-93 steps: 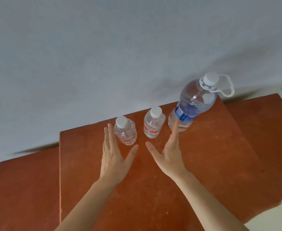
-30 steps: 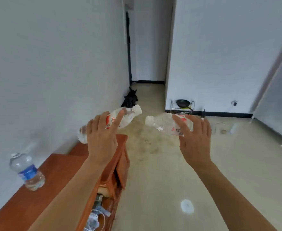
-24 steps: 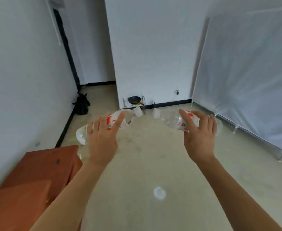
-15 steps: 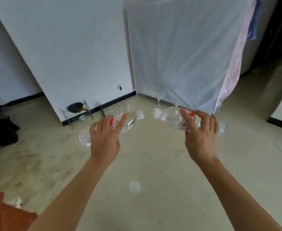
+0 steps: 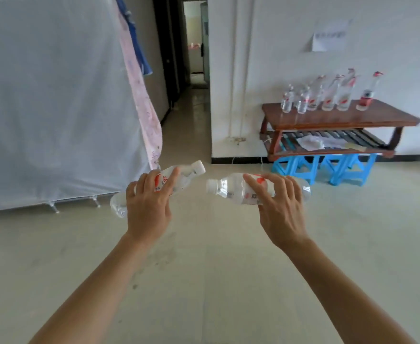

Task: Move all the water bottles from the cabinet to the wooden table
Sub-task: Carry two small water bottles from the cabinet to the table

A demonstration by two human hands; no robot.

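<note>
**Item 1: left hand** (image 5: 147,207). The fingers are curled over the red-and-white label of the left bottle (image 5: 184,176), a small clear water bottle with a white cap. It is a full, closed hold. The bottle lies nearly on its side. Its cap rises inward toward the other hand, and its base juts out past the outer edge of the grip.

**Item 2: right hand** (image 5: 281,209). The thumb and fingers are wrapped round the labelled middle of the right bottle (image 5: 228,188), which is of the same kind. This bottle is almost level, with its cap pointing inward and its base showing beyond the far side of the grip. The two caps are near each other but apart.

**Item 3: wooden table** (image 5: 340,117). It stands well beyond the right-hand grip and off to its right, against a white wall. A row of clear bottles (image 5: 328,95) stands upright on its top – blur prevents a count. White items lie on its slatted lower shelf (image 5: 367,139), and blue stools (image 5: 323,167) stand beneath.

**Item 4: surroundings.** A white sheet (image 5: 55,95) hangs beyond the left-hand grip, with a pink cloth (image 5: 142,100) at its edge. A doorway (image 5: 195,43) lies far ahead between the two grips. A paper (image 5: 329,38) is on the wall above the table. Both bottles are held over a pale floor (image 5: 204,281).
</note>
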